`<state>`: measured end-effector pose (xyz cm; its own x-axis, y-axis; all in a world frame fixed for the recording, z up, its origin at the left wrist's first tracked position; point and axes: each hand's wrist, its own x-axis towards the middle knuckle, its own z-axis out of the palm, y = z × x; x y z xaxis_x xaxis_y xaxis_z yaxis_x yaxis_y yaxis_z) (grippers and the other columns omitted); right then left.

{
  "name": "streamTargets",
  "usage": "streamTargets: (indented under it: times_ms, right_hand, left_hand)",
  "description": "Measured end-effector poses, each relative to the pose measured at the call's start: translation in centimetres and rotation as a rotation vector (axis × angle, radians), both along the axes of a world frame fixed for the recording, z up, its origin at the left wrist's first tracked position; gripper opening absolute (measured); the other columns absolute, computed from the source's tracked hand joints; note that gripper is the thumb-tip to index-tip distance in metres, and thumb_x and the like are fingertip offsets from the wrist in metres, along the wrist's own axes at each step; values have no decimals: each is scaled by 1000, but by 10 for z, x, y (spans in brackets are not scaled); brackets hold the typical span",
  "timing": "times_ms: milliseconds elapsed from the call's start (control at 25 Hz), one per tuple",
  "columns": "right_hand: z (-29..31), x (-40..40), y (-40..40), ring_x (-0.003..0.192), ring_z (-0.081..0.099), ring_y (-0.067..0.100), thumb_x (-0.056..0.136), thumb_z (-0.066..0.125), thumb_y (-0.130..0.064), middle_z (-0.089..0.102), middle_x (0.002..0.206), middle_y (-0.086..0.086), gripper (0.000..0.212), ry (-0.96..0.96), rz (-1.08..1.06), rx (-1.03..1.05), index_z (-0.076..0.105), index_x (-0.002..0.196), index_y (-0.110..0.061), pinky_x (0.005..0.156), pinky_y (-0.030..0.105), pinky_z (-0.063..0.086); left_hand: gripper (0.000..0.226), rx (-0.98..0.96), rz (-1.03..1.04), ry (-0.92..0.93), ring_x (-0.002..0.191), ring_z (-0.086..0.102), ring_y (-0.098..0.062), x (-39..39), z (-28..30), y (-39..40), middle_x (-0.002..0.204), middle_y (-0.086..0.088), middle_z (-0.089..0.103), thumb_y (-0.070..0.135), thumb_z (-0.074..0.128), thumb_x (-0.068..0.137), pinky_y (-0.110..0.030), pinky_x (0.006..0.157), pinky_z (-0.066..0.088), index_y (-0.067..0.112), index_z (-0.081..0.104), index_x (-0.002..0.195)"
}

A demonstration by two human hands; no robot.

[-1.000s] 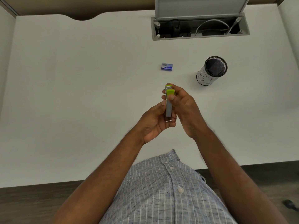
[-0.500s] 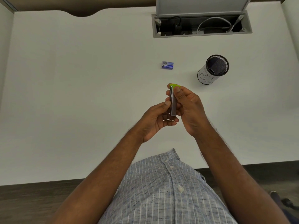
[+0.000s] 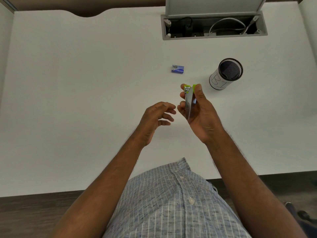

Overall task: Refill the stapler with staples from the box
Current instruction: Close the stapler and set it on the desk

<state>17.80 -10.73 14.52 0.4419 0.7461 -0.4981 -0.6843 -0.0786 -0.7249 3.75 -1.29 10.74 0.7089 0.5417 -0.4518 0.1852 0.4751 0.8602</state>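
A small green and metal stapler (image 3: pixel 188 100) is held upright above the white desk, gripped by my right hand (image 3: pixel 199 115) with the thumb on its green top. It looks spread open, the metal part facing left. My left hand (image 3: pixel 157 118) hovers just left of it, fingers loosely apart and holding nothing. A small blue staple box (image 3: pixel 177 69) lies on the desk beyond both hands, closed as far as I can tell.
A mesh pen cup (image 3: pixel 226 73) with a white label stands to the right of the box. An open cable hatch (image 3: pixel 214 25) with wires sits at the desk's (image 3: pixel 68 83) far edge. The near desk edge runs just before my shirt.
My left hand has let go of the stapler and drawn back to the left. The stapler now rests in my right hand alone and appears spread open.
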Motion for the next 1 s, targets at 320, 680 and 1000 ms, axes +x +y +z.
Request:
streamTargets:
  times_ms: [320, 680, 1000]
  right_hand:
    - [-32, 2, 2, 72, 51, 9, 96, 63, -48, 57, 85, -15, 36, -475, 137, -292, 65, 127, -30, 63, 18, 48]
    - [-94, -1, -8, 115, 56, 27, 93, 68, -8, 53, 127, 13, 47, -1291, 416, -403, 55, 139, -9, 98, 27, 45]
    - [-113, -4, 4, 112, 51, 29, 96, 63, -10, 53, 123, 12, 47, -1395, 497, -437, 55, 142, -14, 91, 39, 50]
  left_hand:
    - [38, 949, 51, 442, 130, 52, -21, 3, -49, 29, 142, 0, 57, 34, 58, 98, -39, 109, 41, 20, 59, 133]
    - [63, 1268, -292, 754, 156, 16, -32, 3, -98, 49, 169, -8, 16, 44, 46, 101, -56, 124, 13, 17, 33, 156]
    - [64, 1308, -343, 738, 156, 17, -30, -4, -115, 54, 169, -10, 19, 45, 39, 103, -55, 125, 12, 15, 28, 158]
